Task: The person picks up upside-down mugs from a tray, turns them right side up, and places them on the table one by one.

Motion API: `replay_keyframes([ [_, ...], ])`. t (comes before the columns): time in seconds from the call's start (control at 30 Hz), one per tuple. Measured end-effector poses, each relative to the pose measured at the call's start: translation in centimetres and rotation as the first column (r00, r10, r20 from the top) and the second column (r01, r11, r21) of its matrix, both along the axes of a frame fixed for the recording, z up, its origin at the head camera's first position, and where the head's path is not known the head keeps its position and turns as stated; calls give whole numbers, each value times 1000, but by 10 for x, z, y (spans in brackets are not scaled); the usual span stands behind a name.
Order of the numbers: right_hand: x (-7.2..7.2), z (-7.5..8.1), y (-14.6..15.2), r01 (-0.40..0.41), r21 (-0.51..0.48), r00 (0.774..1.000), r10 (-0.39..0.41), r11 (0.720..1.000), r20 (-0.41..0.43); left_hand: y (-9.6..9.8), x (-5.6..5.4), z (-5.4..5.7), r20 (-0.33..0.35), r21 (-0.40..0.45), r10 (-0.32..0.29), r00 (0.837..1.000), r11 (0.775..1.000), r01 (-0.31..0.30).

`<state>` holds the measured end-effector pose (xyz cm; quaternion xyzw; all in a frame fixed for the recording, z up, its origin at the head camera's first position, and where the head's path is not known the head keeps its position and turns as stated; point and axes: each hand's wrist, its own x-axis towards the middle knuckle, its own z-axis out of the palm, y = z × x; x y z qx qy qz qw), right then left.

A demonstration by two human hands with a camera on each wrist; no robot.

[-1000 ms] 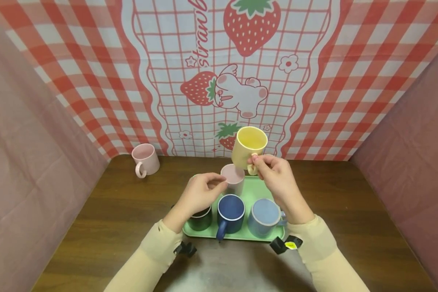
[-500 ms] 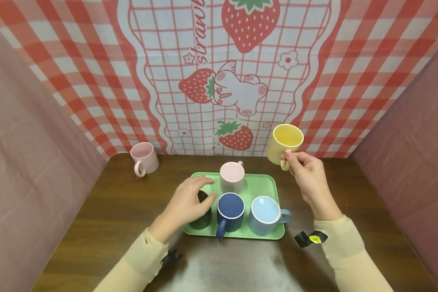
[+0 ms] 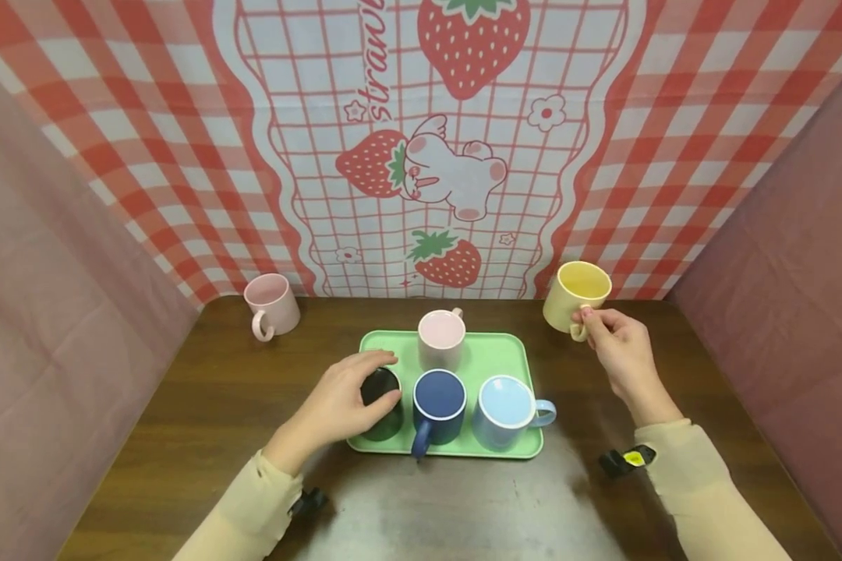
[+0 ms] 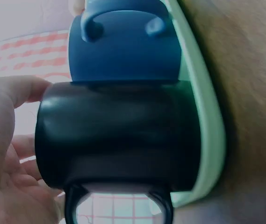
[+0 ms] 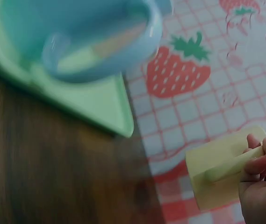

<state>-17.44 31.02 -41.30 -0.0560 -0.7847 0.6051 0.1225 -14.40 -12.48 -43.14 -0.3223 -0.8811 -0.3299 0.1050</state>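
Observation:
In the head view, my right hand [image 3: 624, 351] pinches the handle of a yellow mug [image 3: 563, 300], upright at the table's back right. Whether its base touches the table I cannot tell. The right wrist view shows the same yellow mug [image 5: 221, 172] with fingers curled on its handle. My left hand [image 3: 333, 397] is spread about the rim of a black mug [image 3: 387, 421], thumb on the near side, fingers on the far side. Seen from the left wrist, the black mug [image 4: 118, 135] stands on a green tray [image 3: 508, 351], its handle toward the camera.
Also on the tray are a dark blue mug [image 3: 440, 405], a light blue mug [image 3: 503, 417] and a pale pink mug [image 3: 440, 343]. Another pink mug [image 3: 274, 306] stands on the wooden table [image 3: 428, 510] at the back left. A strawberry-print cloth [image 3: 449, 171] hangs behind.
My right hand has carried the yellow mug from above the tray to the right, then down toward the table. My left hand has moved from beside the pale pink mug to the black mug.

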Motion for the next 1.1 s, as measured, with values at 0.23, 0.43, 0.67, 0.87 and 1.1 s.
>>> replay_keyframes([
  [0.23, -12, -19, 30, 37, -32, 999, -36, 999, 32, -8, 1, -9, 22, 3, -50, 998, 999, 50],
  [0.43, -20, -33, 48, 61, -31, 997, -59, 998, 46, -10, 0, -9, 20, 20, -71, 997, 997, 71],
  [0.67, -24, -40, 61, 87, -37, 995, -85, 996, 52, -12, -2, -11, 28, 18, -65, 997, 998, 65],
  [0.87, -24, -45, 67, 90, -39, 994, -87, 995, 58, -13, -2, -11, 48, 23, -63, 997, 998, 62],
  [1.1, -28, -54, 68, 97, 46, 993, -100, 994, 59, -15, -2, -12, 46, 21, -62, 997, 998, 61],
])
